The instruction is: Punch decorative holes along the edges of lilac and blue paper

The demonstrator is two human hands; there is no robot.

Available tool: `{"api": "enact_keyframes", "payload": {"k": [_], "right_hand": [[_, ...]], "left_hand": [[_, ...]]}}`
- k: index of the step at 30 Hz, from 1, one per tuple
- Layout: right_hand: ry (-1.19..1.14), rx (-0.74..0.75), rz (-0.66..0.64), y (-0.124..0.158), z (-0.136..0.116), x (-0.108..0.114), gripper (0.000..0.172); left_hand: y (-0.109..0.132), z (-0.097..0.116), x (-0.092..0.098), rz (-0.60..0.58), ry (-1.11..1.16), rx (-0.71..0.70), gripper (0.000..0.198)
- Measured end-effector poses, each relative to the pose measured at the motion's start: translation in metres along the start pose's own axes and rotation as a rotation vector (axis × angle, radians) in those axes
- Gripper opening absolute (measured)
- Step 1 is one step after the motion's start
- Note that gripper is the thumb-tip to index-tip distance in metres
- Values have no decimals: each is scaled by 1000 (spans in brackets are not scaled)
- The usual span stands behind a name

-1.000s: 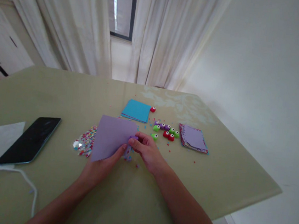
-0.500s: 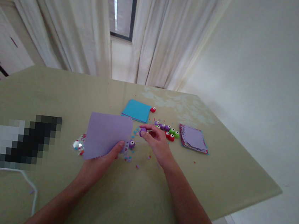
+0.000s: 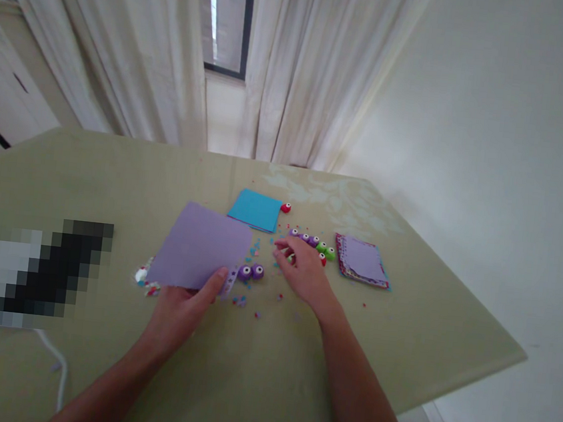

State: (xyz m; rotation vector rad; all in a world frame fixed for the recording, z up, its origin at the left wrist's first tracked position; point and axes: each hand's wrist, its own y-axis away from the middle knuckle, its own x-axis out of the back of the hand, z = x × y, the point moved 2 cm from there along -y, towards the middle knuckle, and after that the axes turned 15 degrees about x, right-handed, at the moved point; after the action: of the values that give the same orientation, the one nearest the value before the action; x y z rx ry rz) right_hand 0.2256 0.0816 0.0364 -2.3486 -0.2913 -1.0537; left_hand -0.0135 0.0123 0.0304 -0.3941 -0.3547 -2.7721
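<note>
White curtains [image 3: 158, 43] hang behind a green counter [image 3: 254, 376]. A lilac sheet [image 3: 202, 246] rises ahead of the left grip [image 3: 181, 308], which pinches it under the thumb near the closest right corner; it looks roughly square, so no clear long axis, its star-punched edge facing right. Well to the right, the right grip [image 3: 305, 270] has parted fingers and seems empty: the purple eyed piece [image 3: 257, 271] it held half a second ago lies just right of the left grip, beside its twin [image 3: 245, 273], apparently freeing that hand. Paper bits [image 3: 236, 302] scatter between both grips.
</note>
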Motion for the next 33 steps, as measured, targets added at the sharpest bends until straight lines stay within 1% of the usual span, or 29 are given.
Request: {"api": "enact_keyframes", "payload": {"k": [1,2,4,6,8,11,13,15,16,18,19,21,23,25,27,30,33], "right_hand": [[62,-16,10,0,5,7,15],[121,-36,-11,1,10,11,13],[202,-71,-103,4,19,14,17],[242,-80,-190,7,26,11,27],[271,-67,-230,9,29,4,29],[293,-76,-218,8,31,-2,24],[252,-112,-169,7,30,-2,19],[123,-152,-77,4,27,0,17],[18,-169,-21,3,25,0,18],[-260,-195,75,1,16,0,26],[-411,-202,99,0,11,-2,31],[-679,-214,95,-1,-4,-8,41],[-858,-231,81,-1,-18,-14,42],[-973,-246,100,-1,-29,-21,41],[-1037,-256,123,-1,-35,-27,41],[-1061,-261,130,-1,-37,-33,43],[-1059,-263,121,-1,-36,-35,44]], "left_hand": [[0,0,-1,-13,35,-9,42],[0,1,-2,-32,72,-16,41],[-1,1,-3,-68,134,-33,40],[-2,2,-4,-83,165,-43,41],[-3,2,-4,-79,171,-25,42],[-5,1,-4,-81,180,18,40],[-5,0,-4,-78,203,25,38],[-6,-2,-4,-68,211,32,38],[-7,-3,-5,-65,207,38,39],[-7,-5,-5,-53,206,50,41],[-7,-6,-5,-48,210,55,42],[-7,-7,-5,-41,220,62,45],[-7,-7,-5,-41,216,63,46],[-7,-8,-6,-45,209,61,46],[-7,-9,-6,-51,207,62,47],[-8,-11,-6,-41,205,60,48],[-8,-12,-6,-29,201,37,44]]}}
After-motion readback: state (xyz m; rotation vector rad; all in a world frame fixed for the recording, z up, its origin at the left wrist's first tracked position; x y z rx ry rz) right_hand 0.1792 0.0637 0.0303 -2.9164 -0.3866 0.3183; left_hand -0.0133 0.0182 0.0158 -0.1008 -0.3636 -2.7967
